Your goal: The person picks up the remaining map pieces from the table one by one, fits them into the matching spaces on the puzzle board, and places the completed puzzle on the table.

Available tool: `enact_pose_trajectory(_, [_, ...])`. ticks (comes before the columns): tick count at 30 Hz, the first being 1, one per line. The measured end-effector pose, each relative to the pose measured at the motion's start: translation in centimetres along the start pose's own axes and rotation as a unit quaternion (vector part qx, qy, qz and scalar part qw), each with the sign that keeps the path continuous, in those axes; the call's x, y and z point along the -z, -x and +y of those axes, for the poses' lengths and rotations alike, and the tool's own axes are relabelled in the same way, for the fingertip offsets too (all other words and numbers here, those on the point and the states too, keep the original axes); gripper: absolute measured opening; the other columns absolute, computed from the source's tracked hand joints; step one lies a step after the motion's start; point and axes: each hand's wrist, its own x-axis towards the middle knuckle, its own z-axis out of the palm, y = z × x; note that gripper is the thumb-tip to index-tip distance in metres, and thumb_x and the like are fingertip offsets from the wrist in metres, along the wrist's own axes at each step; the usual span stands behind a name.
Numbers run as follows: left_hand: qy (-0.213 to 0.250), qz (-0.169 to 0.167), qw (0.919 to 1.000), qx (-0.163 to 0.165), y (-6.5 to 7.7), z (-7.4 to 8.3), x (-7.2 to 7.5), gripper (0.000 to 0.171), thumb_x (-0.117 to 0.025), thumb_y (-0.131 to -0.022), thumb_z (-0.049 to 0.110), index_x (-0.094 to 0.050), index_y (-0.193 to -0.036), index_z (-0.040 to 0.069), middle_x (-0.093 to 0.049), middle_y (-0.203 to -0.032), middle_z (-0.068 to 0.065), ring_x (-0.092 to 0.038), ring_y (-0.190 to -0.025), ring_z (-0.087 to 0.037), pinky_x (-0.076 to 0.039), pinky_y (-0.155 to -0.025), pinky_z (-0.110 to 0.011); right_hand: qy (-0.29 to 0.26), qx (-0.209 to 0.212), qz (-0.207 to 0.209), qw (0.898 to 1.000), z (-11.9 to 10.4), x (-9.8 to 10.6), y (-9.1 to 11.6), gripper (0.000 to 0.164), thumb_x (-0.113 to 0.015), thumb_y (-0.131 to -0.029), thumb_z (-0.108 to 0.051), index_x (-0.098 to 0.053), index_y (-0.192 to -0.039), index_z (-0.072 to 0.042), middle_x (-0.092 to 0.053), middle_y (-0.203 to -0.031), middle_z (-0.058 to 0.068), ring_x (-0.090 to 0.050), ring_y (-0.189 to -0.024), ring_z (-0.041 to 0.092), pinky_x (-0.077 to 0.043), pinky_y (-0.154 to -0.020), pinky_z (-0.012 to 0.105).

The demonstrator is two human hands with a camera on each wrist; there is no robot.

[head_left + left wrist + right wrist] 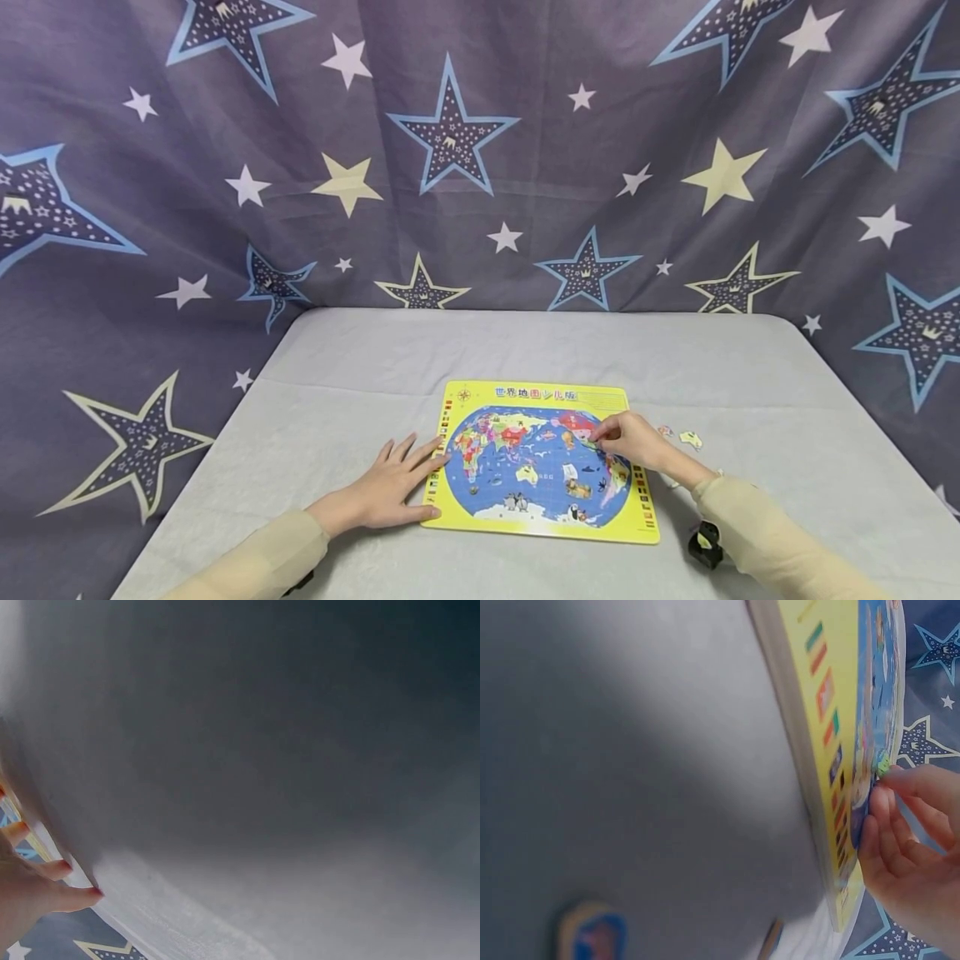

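Observation:
A yellow-bordered world map puzzle board (pixel 480 527) lies flat on the bed-like grey surface, its blue oval map filled with coloured continents, animals and a ship. My left hand (pixel 381 492) rests at its left edge, fingers spread and nearly straight, fingertips on the yellow border. Over the upper right of the map, my right hand (pixel 636 442) pinches a small green puzzle piece (pixel 883 763) between thumb and fingers, close to the board's surface. In the right wrist view the other fingers of that hand touch the map's edge beside the printed flags.
To the right of the board lie loose puzzle pieces, one yellowish-green (pixel 691 439) and one small reddish (pixel 665 431). A black wrist camera (pixel 705 545) hangs under the right sleeve. Behind the grey-covered surface (pixel 375 358) hangs a star-patterned curtain (pixel 510 200).

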Motion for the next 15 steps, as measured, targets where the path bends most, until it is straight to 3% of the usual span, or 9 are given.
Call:
enact_pose_trajectory(10, [0.000,0.010,0.9999,-0.011,0.11,0.18,0.20,0.074,-0.038,-0.081,0.065,-0.029,-0.140,0.021,-0.016,-0.147,-0.002,-0.012,-0.130,-0.042,-0.012,-0.096,-0.064,-0.002,0.011,-0.006,1.000,0.04,-0.03,0.00,0.013,-0.056,-0.077,0.006,-0.067,-0.085,0.003,-0.064,-0.078,0.008,-0.056,-0.064,0.012,-0.047,-0.056,0.021])
enact_pose_trajectory(15, [0.000,0.011,0.9999,-0.012,0.13,0.14,0.13,0.074,-0.038,-0.081,0.065,-0.028,-0.140,0.022,-0.016,-0.147,-0.002,-0.012,-0.130,-0.042,-0.011,-0.097,-0.064,-0.008,-0.004,0.011,1.000,0.04,-0.03,-0.01,0.013,-0.058,-0.077,0.004,-0.067,-0.085,0.002,-0.064,-0.079,0.007,-0.055,-0.066,0.012,-0.047,-0.057,0.020])
